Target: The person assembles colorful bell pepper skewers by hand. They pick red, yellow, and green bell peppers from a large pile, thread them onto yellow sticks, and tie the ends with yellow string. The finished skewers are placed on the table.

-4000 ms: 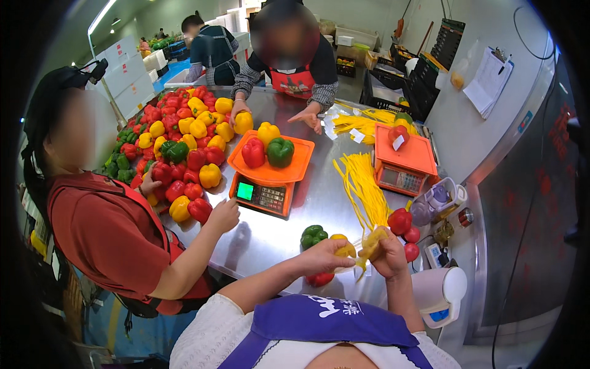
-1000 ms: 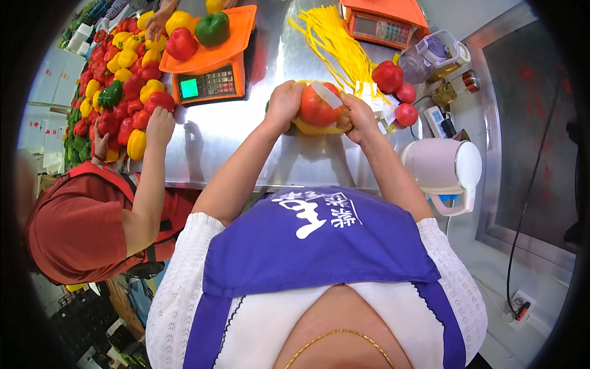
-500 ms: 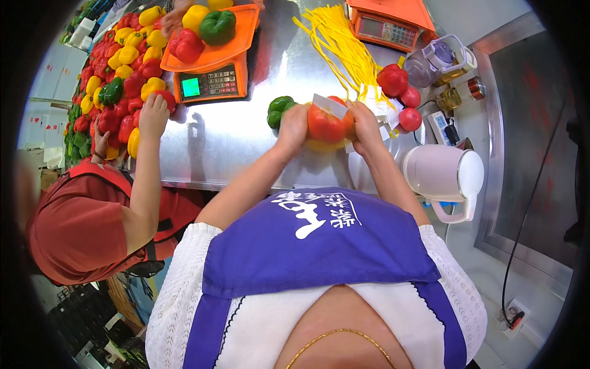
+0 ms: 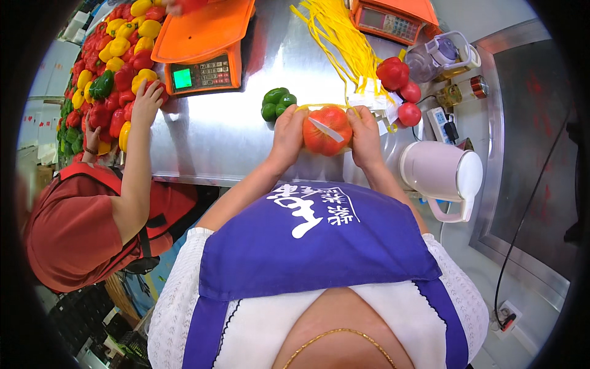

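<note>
We see, over the steel table (image 4: 212, 138), the left hand (image 4: 288, 132) and the right hand (image 4: 367, 133), both curled closed and pinching a yellow net (image 4: 322, 106) that appears, though unclear, to wrap the red bundle (image 4: 321, 142) between them, just right of a green pepper (image 4: 278, 104).

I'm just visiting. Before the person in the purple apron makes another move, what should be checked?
1. Yellow band held at both sides: ok, by the left hand and right hand.
2. Red bundle between the hands: ok.
3. White tag visible on it: ok.
4. Band fastened: cannot tell.
5. Green pepper clear of the left hand: cannot tell; it lies close by.
6. Co-worker's hand out of the way: ok, over at the pepper pile.
</note>
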Demonstrator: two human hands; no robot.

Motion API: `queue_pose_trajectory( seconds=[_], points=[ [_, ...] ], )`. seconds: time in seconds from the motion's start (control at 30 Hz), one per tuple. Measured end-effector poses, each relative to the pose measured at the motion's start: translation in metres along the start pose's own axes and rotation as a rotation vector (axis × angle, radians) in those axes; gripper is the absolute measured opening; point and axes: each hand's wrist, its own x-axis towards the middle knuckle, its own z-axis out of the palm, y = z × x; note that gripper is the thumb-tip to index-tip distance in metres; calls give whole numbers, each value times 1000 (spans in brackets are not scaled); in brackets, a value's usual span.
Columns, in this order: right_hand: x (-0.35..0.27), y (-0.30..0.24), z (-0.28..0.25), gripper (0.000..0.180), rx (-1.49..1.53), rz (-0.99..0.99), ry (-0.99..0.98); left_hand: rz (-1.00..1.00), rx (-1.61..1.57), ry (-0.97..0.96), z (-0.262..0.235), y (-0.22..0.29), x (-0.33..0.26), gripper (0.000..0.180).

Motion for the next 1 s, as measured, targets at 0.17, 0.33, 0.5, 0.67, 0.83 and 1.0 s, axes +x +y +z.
queue_pose_trajectory(
  seconds=[0.17, 0.33, 0.5, 0.67, 0.83, 1.0],
  points=[
    [7, 3, -3, 17, 100, 112, 0, 24, 131, -45, -12, -13, 12, 17],
    [20, 7, -10, 16, 198, 217, -14, -129, 32, -44, -15, -8, 13, 16],
    [25, 4, -2, 18, 177, 227, 108, -162, 104, 81, -26, -36, 11, 30],
    [46, 42, -22, 12, -133, 211, 54, -57, 369, 130, -28, -47, 15, 35],
    [44, 48, -21, 13, -254, 197, 16, 9, 638, 179, -29, -59, 13, 40],
    [49, 50, -22, 18, -173, 158, -65, 38, 660, 135, -29, -58, 17, 40]
  ],
)
